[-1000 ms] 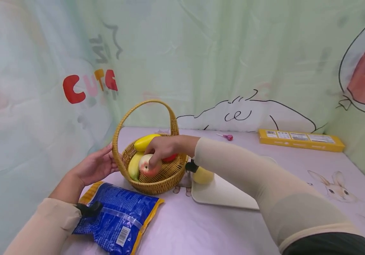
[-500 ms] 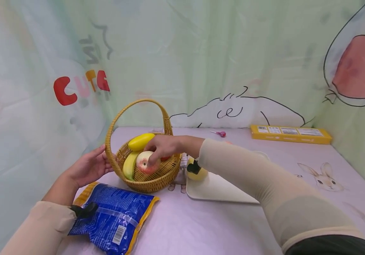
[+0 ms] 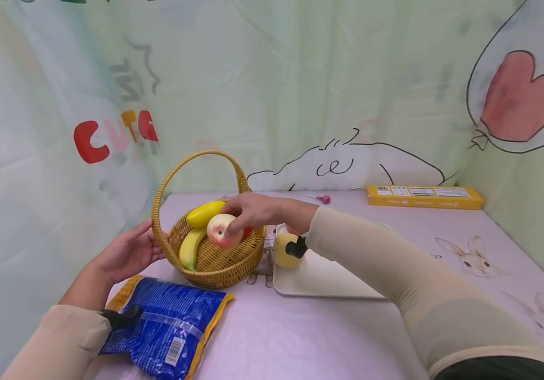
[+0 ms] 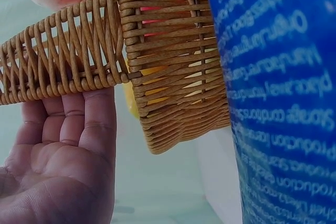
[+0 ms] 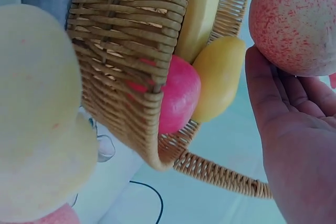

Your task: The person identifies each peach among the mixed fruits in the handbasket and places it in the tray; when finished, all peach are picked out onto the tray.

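Observation:
My right hand [image 3: 262, 208] grips a pale peach with a red blush [image 3: 218, 232], held above the wicker basket [image 3: 226, 277]. Inside the basket are a banana [image 3: 190, 252], a yellow mango-like fruit [image 3: 205, 214] and a shiny red fruit [image 5: 181, 95], mostly hidden by my right hand in the head view. My left hand [image 3: 131, 253] holds the left side of the basket's arched handle [image 4: 68, 56]. Its fingertips pass behind the weave in the left wrist view; its thumb is out of that view.
A blue snack bag [image 3: 167, 322] lies in front of the basket, under my left wrist. Right of the basket, a white tray [image 3: 328, 279] bears a yellow pear-shaped fruit [image 3: 283, 253] and a pinkish fruit. Behind lie a lollipop [image 3: 325, 199] and a long yellow box [image 3: 423, 196].
Relative to the basket, the peach in my right hand has risen and shifted slightly right. My left hand keeps its place at the handle. The head view has swung a little right.

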The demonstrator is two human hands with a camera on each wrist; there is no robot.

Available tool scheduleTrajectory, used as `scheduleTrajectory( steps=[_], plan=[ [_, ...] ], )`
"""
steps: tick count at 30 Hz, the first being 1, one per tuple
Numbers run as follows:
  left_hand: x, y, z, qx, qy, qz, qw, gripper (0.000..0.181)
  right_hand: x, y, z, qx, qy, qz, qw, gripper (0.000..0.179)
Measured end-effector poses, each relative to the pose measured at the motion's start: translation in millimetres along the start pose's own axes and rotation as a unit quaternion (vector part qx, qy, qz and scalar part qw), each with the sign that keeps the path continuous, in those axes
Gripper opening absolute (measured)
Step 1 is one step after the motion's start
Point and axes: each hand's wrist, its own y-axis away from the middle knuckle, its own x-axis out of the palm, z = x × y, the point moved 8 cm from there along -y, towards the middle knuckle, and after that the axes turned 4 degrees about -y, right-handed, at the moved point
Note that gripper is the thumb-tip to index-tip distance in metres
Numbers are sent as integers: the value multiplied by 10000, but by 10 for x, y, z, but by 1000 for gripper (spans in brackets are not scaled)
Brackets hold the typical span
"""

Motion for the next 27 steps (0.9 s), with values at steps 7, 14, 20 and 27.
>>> scheduleTrajectory(
  steps=[7,14,20,27],
  plan=[
    [-14,2,32,-48,52,-70,10000,51,-62,138,-27,-42,-123,-195,9997,50],
    [-4,11,73,-89,181,-31,9998,51,-65,301,-83,-18,-500,-341,9982,48],
    [4,10,61,-113,48,-31,9999,55,-134,446,-111,-26,-361,-583,9976,54],
    [32,11,15,-96,-7,1,10000,55,-241,666,-210,5,-685,-925,9934,47]
  ],
)
